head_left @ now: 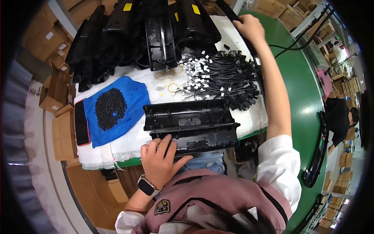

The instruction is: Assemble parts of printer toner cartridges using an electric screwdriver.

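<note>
Two long black plastic housings lie side by side before me: a far trough-shaped housing [212,113] and a near housing [214,138]. My left hand [159,162] holds the near housing by its front left part, fingers over its inner face and thumb along the near edge. At the far right, my right hand [250,29] is closed around a long black strip [229,11] at the table's edge; its fingertips are partly hidden. Beyond the housings, toward the right, spreads a pile of short black cables with white connectors [230,74].
Stacked black housings [128,39] stand at the back. Small black parts [111,109] lie on a blue cloth [136,91], beside a red-edged phone [82,123]. Rubber bands [173,87] lie in the middle. A green table [290,97] stretches right; a person [338,119] is beyond it.
</note>
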Motion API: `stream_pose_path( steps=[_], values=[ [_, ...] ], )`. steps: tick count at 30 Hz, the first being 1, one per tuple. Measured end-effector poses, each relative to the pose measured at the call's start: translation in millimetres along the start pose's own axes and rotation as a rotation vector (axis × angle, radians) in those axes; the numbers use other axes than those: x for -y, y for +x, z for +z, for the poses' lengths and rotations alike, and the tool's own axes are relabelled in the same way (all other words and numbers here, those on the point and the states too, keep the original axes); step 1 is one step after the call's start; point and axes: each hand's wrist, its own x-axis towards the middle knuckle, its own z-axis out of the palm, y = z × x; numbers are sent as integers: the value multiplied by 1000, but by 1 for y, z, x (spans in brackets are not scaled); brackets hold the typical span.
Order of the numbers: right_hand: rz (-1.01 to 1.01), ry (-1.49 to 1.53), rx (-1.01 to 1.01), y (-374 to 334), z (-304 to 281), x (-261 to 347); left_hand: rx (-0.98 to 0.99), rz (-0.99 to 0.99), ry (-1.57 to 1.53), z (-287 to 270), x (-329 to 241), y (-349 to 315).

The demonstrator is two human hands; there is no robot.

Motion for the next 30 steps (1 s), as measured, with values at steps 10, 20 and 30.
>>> stream_pose_path(
  steps=[10,20,30],
  values=[
    [-326,340,77,-24,36,5,244,46,-24,19,-1,32],
    [-699,223,248,-176,-11,3,111,-8,-85,21,8,25],
    [-820,121,128,-127,12,3,34,-45,-35,28,1,32]
  ],
)
